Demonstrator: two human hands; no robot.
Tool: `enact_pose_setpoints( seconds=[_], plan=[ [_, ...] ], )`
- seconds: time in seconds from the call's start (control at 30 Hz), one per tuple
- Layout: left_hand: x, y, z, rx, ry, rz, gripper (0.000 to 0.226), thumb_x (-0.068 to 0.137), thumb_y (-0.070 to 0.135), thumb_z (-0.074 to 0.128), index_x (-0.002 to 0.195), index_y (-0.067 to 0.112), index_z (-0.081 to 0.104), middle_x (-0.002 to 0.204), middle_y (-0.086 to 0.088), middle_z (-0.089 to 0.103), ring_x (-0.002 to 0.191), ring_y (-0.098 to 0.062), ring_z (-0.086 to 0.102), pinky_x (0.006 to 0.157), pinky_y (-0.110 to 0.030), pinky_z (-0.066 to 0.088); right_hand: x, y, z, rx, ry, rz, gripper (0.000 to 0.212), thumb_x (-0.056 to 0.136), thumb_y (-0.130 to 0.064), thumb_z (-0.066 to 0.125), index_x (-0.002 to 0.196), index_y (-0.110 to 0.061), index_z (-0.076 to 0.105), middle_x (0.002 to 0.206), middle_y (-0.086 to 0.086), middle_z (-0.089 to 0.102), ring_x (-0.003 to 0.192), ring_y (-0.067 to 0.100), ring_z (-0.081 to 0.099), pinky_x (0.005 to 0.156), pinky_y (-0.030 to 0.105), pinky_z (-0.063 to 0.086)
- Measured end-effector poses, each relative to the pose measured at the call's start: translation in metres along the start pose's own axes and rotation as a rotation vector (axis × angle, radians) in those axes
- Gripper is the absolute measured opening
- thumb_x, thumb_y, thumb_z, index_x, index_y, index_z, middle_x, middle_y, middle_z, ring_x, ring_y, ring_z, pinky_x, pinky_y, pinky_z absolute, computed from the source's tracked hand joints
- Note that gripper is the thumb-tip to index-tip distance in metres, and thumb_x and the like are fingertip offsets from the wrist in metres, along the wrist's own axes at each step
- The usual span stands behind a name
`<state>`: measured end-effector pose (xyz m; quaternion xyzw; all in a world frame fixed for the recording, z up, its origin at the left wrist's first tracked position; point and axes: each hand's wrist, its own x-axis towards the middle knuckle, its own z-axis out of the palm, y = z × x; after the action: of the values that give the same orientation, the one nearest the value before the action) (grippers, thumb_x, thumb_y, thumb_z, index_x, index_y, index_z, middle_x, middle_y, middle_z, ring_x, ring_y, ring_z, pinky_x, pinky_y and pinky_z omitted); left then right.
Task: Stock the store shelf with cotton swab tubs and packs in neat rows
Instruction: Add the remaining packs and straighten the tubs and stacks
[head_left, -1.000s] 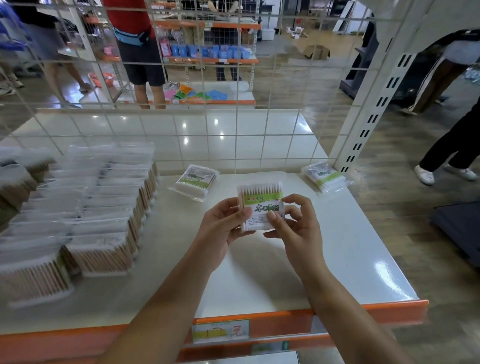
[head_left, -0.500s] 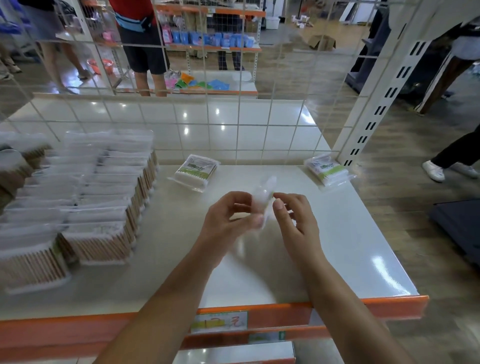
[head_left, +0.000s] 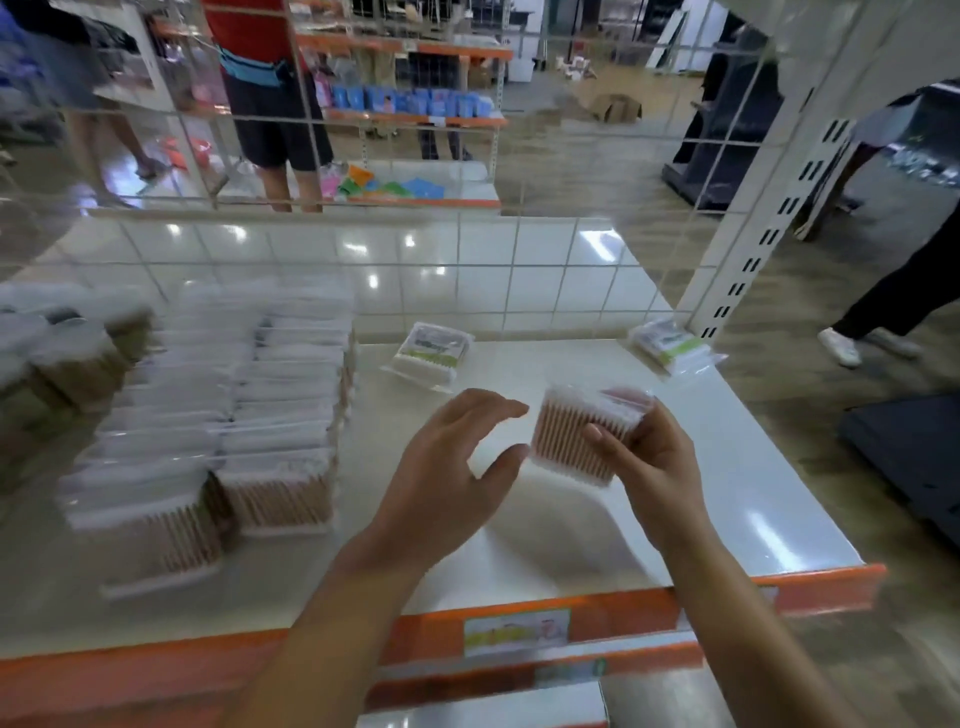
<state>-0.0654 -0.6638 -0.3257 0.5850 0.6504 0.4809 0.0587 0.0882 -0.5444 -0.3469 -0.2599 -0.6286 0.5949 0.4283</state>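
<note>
My right hand (head_left: 647, 457) grips a clear pack of wooden-stick cotton swabs (head_left: 576, 434) above the white shelf (head_left: 727, 493), its plain back turned toward me. Just left of the pack my left hand (head_left: 452, 467) hovers with fingers relaxed, holding nothing. Rows of swab packs (head_left: 249, 415) fill the shelf's left half. Two loose packs lie at the back: one in the middle (head_left: 431, 353), another at the right corner (head_left: 670, 343).
A white wire grid panel (head_left: 467, 249) closes off the shelf's back. The slotted upright post (head_left: 769, 223) stands at the right rear. An orange price rail (head_left: 519, 629) runs along the front edge. People stand in the aisle beyond.
The pack was flipped from label side to plain back. My left hand let go of it and now hovers beside it; my right hand alone holds the pack.
</note>
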Motion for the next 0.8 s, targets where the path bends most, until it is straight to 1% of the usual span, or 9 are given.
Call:
enact_pose_setpoints(
  seconds=[0.13, 0.2, 0.3, 0.4, 0.5, 0.57, 0.67, 0.73, 0.8],
  plan=[
    [-0.023, 0.0, -0.059, 0.161, 0.086, 0.06, 0.032, 0.083, 0.029, 0.053, 0.107, 0.012, 0.067, 0.107, 0.011, 0.057, 0.101, -0.004, 0.052, 0.091, -0.003, 0.032, -0.02, -0.01, 0.037, -0.024, -0.039, 0.059, 0.031, 0.075, 0.009, 0.061, 0.096, -0.014, 0.057, 0.067, -0.012, 0.066, 0.067, 0.002, 0.062, 0.059, 0.019, 0.052],
    [-0.036, -0.006, -0.091, 0.229, 0.113, 0.06, 0.03, 0.083, 0.031, 0.052, 0.106, 0.018, 0.065, 0.107, 0.019, 0.052, 0.101, 0.0, 0.049, 0.091, 0.0, 0.029, -0.03, -0.017, 0.061, -0.055, -0.071, 0.092, 0.034, 0.077, 0.015, 0.059, 0.093, -0.014, 0.056, 0.064, -0.012, 0.065, 0.061, -0.001, 0.06, 0.056, 0.016, 0.05],
    [-0.057, -0.02, -0.133, 0.269, 0.203, 0.048, 0.022, 0.083, 0.03, 0.052, 0.102, 0.024, 0.062, 0.104, 0.018, 0.055, 0.096, -0.001, 0.051, 0.087, -0.006, 0.037, -0.042, -0.022, 0.099, -0.101, -0.117, 0.106, 0.04, 0.074, 0.01, 0.069, 0.096, -0.02, 0.055, 0.067, -0.013, 0.065, 0.064, 0.001, 0.062, 0.057, 0.02, 0.053],
    [-0.081, -0.038, -0.161, 0.388, 0.302, 0.055, 0.022, 0.084, 0.021, 0.055, 0.091, 0.007, 0.07, 0.094, -0.001, 0.063, 0.09, -0.013, 0.055, 0.089, -0.008, 0.036, -0.057, -0.022, 0.136, -0.17, -0.144, 0.107, 0.048, 0.065, -0.013, 0.074, 0.099, -0.039, 0.053, 0.078, -0.016, 0.066, 0.072, 0.008, 0.066, 0.06, 0.028, 0.056],
    [-0.102, -0.062, -0.176, 0.574, 0.289, 0.096, 0.024, 0.084, 0.019, 0.055, 0.095, 0.003, 0.07, 0.101, -0.01, 0.065, 0.099, -0.023, 0.054, 0.097, -0.016, 0.033, -0.065, -0.02, 0.166, -0.222, -0.154, 0.094, 0.053, 0.069, -0.008, 0.077, 0.095, -0.047, 0.051, 0.077, -0.013, 0.063, 0.071, 0.006, 0.065, 0.06, 0.029, 0.057],
    [-0.11, -0.074, -0.182, 0.595, 0.249, 0.097, 0.029, 0.085, 0.024, 0.052, 0.111, 0.015, 0.061, 0.12, -0.003, 0.058, 0.116, -0.023, 0.048, 0.104, -0.023, 0.03, -0.069, -0.019, 0.182, -0.275, -0.129, 0.062, 0.053, 0.071, -0.001, 0.075, 0.094, -0.041, 0.049, 0.079, -0.013, 0.061, 0.069, 0.0, 0.063, 0.06, 0.021, 0.054],
    [-0.116, -0.084, -0.184, 0.608, 0.207, 0.088, 0.04, 0.087, 0.032, 0.046, 0.126, 0.022, 0.046, 0.138, 0.014, 0.042, 0.137, -0.008, 0.027, 0.109, -0.029, 0.023, -0.075, -0.013, 0.203, -0.351, -0.081, 0.0, 0.052, 0.071, -0.004, 0.077, 0.091, -0.043, 0.048, 0.08, -0.016, 0.062, 0.071, 0.001, 0.062, 0.063, 0.02, 0.054],
    [-0.116, -0.088, -0.184, 0.591, 0.155, 0.043, 0.044, 0.089, 0.038, 0.042, 0.131, 0.026, 0.041, 0.145, 0.021, 0.03, 0.14, 0.0, 0.014, 0.111, -0.028, 0.017, -0.079, -0.006, 0.213, -0.383, -0.03, -0.027, 0.051, 0.071, -0.008, 0.078, 0.088, -0.047, 0.048, 0.079, -0.02, 0.061, 0.072, 0.001, 0.062, 0.066, 0.017, 0.053],
    [-0.118, -0.095, -0.181, 0.573, 0.116, 0.03, 0.042, 0.093, 0.041, 0.038, 0.13, 0.023, 0.047, 0.141, 0.013, 0.038, 0.139, -0.001, 0.017, 0.111, -0.025, 0.014, -0.08, 0.001, 0.218, -0.439, 0.011, -0.05, 0.047, 0.073, -0.012, 0.077, 0.088, -0.046, 0.048, 0.082, -0.023, 0.06, 0.074, 0.004, 0.061, 0.066, 0.014, 0.049]
  ],
)
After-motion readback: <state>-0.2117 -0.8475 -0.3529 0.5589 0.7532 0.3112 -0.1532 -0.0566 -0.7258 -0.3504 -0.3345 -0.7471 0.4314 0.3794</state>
